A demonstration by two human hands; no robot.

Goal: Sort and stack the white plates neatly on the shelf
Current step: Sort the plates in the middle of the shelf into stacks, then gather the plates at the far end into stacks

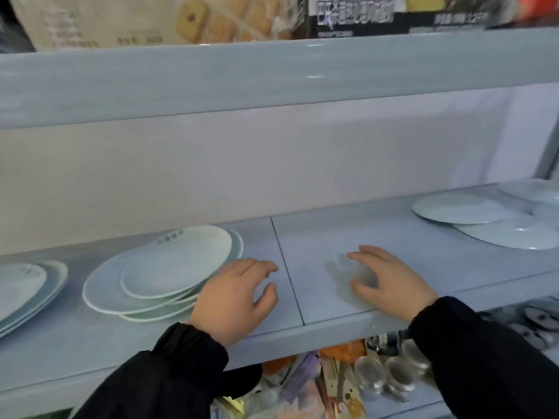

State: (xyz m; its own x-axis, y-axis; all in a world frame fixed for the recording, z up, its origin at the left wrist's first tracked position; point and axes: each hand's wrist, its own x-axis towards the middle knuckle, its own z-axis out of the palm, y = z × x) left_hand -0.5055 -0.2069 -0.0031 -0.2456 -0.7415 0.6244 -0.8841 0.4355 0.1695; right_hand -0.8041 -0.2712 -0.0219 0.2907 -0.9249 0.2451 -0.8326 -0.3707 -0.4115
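Left hand [233, 297] relaxed, empty, hiding plate stack [157, 276] edge; right hand [390, 282] relaxed, empty; far-right plates [453, 208] cropped.

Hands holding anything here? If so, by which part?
Nothing is held. The left hand hangs loosely curled beside the rim of the uneven stack of round white ceramic plates; the right hand is open over the pale blue shelf board.

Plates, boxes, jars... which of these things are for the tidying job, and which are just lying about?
For the job: middle plate stack, left plate stack, loose plates at right, shelf, left hand, right hand.
Just lying about: biscuit box and dark box above; glass jars and packets below.
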